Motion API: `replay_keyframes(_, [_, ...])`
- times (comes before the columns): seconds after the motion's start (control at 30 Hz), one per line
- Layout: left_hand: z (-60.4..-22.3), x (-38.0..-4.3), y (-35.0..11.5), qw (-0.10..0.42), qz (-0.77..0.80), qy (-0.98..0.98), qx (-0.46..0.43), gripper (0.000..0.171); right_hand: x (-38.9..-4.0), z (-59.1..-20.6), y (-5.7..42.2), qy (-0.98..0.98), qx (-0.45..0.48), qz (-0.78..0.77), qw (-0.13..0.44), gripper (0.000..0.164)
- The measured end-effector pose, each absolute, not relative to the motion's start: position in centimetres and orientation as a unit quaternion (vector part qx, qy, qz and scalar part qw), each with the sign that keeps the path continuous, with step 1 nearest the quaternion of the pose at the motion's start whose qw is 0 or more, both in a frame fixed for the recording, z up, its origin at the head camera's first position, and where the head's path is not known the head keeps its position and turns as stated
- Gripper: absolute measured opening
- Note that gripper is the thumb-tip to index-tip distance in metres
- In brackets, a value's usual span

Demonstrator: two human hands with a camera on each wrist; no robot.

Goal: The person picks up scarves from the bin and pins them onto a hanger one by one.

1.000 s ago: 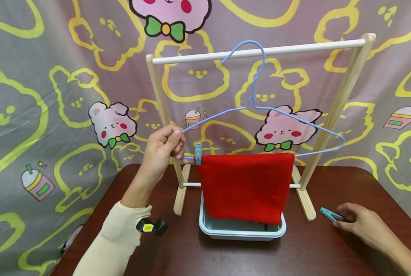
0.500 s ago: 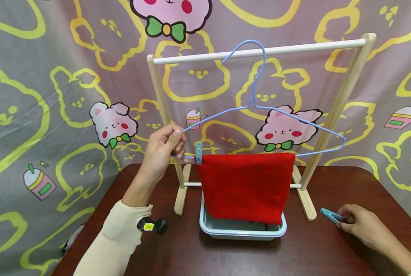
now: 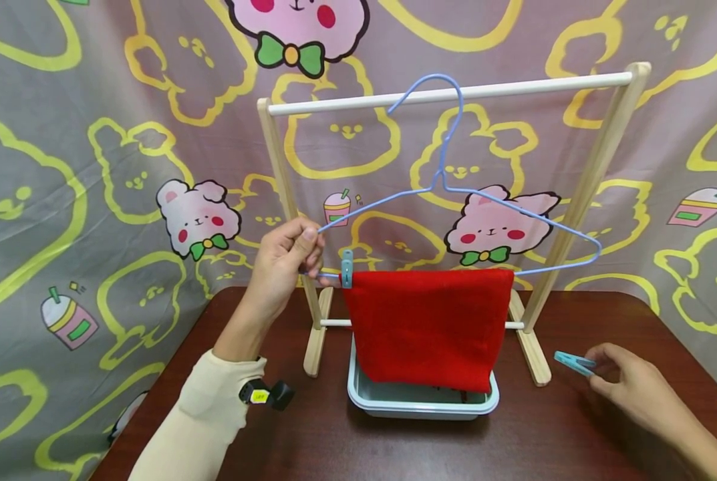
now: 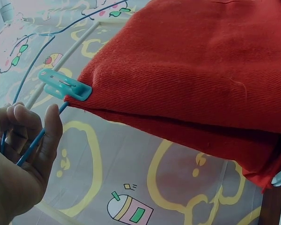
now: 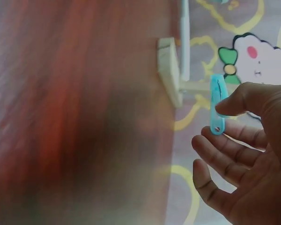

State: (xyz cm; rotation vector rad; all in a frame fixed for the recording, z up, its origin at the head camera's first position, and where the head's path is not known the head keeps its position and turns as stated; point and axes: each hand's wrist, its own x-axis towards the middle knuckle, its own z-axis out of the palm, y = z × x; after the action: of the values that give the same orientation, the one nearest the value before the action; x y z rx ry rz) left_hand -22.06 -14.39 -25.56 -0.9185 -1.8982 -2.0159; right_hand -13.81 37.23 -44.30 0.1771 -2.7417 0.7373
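My left hand (image 3: 289,257) grips the left end of a blue wire hanger (image 3: 394,196), its thumb against the sloping arm. A folded red cloth (image 3: 430,327) hangs over the hanger's lower bar. At the cloth's upper left corner a teal clothespin (image 3: 347,269) clips it to the bar; the left wrist view shows this clothespin (image 4: 65,85) just beyond the fingers. Off to the right, my right hand (image 3: 635,391) pinches a second blue clothespin (image 3: 575,363) between thumb and fingers. In the right wrist view that clothespin (image 5: 218,105) stands upright under the thumb.
A wooden rack with a white top rail (image 3: 532,85) stands behind the hanger, whose hook overlaps the rail in the head view. Below the cloth sits a light blue basin (image 3: 421,406) on the dark brown table (image 3: 310,434). A patterned curtain (image 3: 123,280) hangs behind.
My right hand has lifted slightly with the clothespin, which has shifted a little up and left. The left hand, hanger and red cloth have stayed almost still.
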Motion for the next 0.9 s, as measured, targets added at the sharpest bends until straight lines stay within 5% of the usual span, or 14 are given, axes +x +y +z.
replay_keyframes(0.43, [-25.5, -22.0, -14.4, 0.110, -0.686, -0.649, -0.311, 0.032, -13.2, -40.0, 33.9, -0.902, 0.124, 0.325, 0.257, 0.038])
replay_keyframes(0.9, [-25.6, -22.1, -14.5, 0.100, -0.690, -0.651, -0.300, 0.030, -12.4, -34.1, 30.4, -0.856, 0.171, 0.406, 0.270, 0.047])
